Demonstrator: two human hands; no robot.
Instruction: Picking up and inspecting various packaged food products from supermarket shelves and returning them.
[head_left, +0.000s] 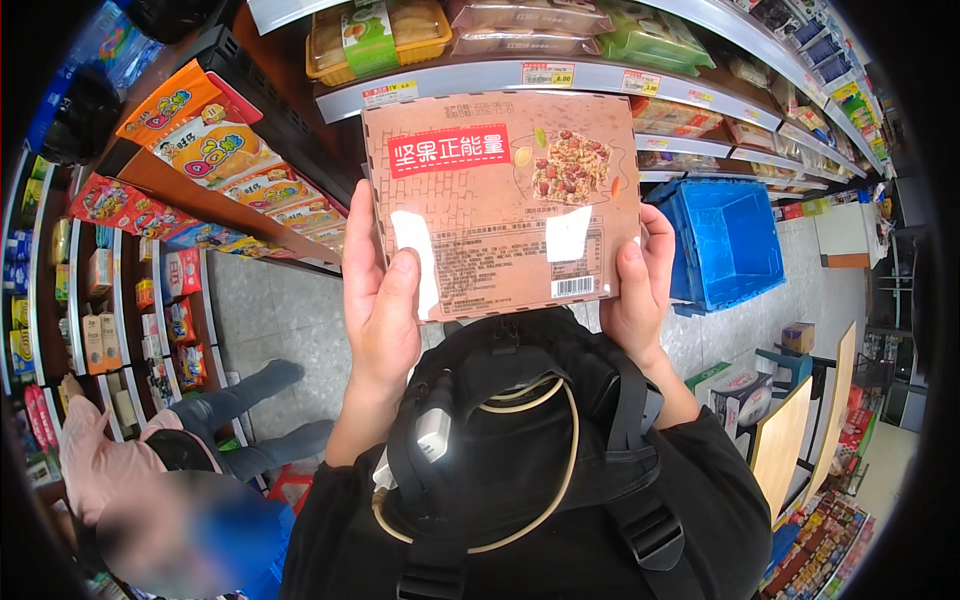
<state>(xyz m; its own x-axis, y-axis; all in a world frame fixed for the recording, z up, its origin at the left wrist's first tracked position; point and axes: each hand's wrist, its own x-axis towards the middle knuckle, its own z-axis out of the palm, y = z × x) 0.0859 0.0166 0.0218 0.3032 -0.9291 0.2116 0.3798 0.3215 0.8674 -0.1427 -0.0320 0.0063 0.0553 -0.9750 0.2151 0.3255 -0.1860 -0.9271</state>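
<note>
Between my two hands I hold a brown cardboard snack box (480, 202) with a glossy plastic wrap. Its upper face shows a nut-and-berry bar, a red title band, small print and a barcode. My left hand (382, 292) grips the left edge, thumb on the face and fingers behind. On the right edge my right hand (637, 285) holds it the same way, its thumb near the barcode. Light glares off the wrap in two white patches. The box is raised in front of my chest, just below the edge of a store shelf (450, 82).
Ahead, shelves carry packaged food, including a yellow tray pack (379, 41). Hanging candy packs (225, 142) are at left. A blue plastic crate (724, 244) stands at right. A person in a pink top (112, 450) reaches to shelves at lower left. Wooden boards (784, 435) are at right.
</note>
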